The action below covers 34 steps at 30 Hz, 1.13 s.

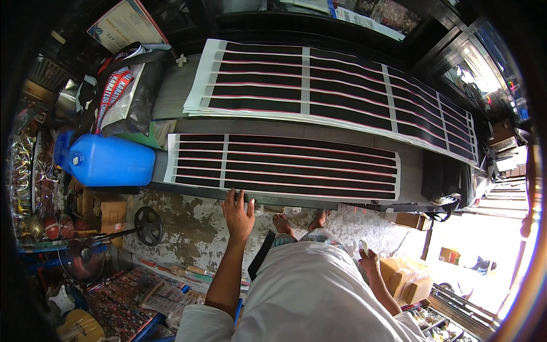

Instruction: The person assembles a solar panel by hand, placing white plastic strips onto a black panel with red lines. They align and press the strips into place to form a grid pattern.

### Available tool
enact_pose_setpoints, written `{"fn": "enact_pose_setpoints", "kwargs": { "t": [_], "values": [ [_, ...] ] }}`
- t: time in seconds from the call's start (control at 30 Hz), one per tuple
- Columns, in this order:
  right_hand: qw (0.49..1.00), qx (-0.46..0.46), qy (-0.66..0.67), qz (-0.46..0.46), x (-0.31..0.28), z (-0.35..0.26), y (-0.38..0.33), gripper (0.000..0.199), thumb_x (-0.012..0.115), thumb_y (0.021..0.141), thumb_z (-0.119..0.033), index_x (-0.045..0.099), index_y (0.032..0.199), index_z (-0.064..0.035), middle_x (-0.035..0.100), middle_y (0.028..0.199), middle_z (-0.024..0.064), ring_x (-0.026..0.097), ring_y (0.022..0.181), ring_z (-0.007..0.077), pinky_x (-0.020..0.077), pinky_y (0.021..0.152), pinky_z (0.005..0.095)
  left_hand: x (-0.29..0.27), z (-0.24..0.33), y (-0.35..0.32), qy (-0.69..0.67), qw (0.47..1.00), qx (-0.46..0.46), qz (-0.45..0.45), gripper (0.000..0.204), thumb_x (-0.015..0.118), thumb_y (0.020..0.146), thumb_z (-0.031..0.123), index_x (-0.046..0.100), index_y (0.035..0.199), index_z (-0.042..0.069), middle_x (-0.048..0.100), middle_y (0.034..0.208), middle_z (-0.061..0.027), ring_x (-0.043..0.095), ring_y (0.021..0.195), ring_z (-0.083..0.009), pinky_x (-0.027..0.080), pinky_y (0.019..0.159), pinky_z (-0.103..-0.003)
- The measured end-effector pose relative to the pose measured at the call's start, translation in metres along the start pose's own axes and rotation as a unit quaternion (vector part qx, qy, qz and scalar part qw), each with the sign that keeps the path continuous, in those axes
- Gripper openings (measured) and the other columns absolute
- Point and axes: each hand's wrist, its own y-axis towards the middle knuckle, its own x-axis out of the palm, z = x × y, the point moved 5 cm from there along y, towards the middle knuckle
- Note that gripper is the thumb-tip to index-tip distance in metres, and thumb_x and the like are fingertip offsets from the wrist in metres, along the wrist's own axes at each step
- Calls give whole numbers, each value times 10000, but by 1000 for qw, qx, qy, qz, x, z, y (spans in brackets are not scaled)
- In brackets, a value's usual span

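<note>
Left hand [238,212] flat, fingers spread, pressing the near edge of the striped sheet [285,166] lying on the desk [176,94], gripping nothing; right hand [367,259] down by the hip, closed around a small white roll [363,245]. A bigger striped stack [342,85] waits behind, so plenty looks left

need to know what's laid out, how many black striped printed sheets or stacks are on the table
2. The smaller black striped printed sheet lies along the near table edge by the left hand; the larger stack lies behind it. Each may hide more sheets underneath.
</note>
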Motion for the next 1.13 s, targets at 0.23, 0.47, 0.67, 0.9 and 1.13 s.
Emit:
{"fn": "enact_pose_setpoints", "kwargs": {
  "t": [0.23, 0.47, 0.67, 0.9, 1.13],
  "values": [
    [999, -5, -33, 9, 1, 3, -5, 393, 775, 1020, -420, 800, 1126, -43, 797, 869, 108, 764, 733, 184, 583, 697, 387, -4, 5, 2, 1, 1000, 24, 14, 523, 715, 1068, 353, 617, 1477, 42, 516, 1538, -279, 514, 1420, -474, 414, 1158, -652],
    [999, -15, -46, 3, 5, -10, -14, 414, 748, 1023, -453, 808, 1131, -58, 802, 860, 118, 784, 754, 192, 590, 713, 392, -7, 5, 3, -4, 999, 30, 16, 525, 712, 1069, 354, 625, 1468, 24, 523, 1522, -289, 516, 1406, -477, 426, 1152, -632],
    [999, -11, -46, -4, 6, -11, -16, 403, 754, 1020, -439, 805, 1174, -71, 804, 863, 119, 785, 750, 184, 592, 713, 384, -4, 3, 2, -12, 1000, 26, 13, 537, 701, 1076, 370, 617, 1485, 31, 518, 1551, -289, 506, 1433, -476, 422, 1171, -625],
    [998, -14, -56, -5, 10, -11, -15, 391, 761, 1020, -440, 802, 1141, -71, 793, 864, 131, 780, 741, 216, 588, 716, 396, -3, 3, 1, -16, 1000, 25, 8, 547, 693, 1081, 387, 622, 1485, 26, 511, 1559, -282, 504, 1441, -468, 415, 1176, -624],
    [998, 18, -63, -14, 11, -22, -21, 412, 775, 1012, -456, 798, 1119, -59, 801, 883, 168, 783, 808, 259, 588, 736, 424, -1, 0, -1, -21, 1000, -3, -22, 575, 694, 1075, 408, 593, 1536, 81, 490, 1596, -245, 470, 1503, -447, 339, 1243, -674]
  ]
}}
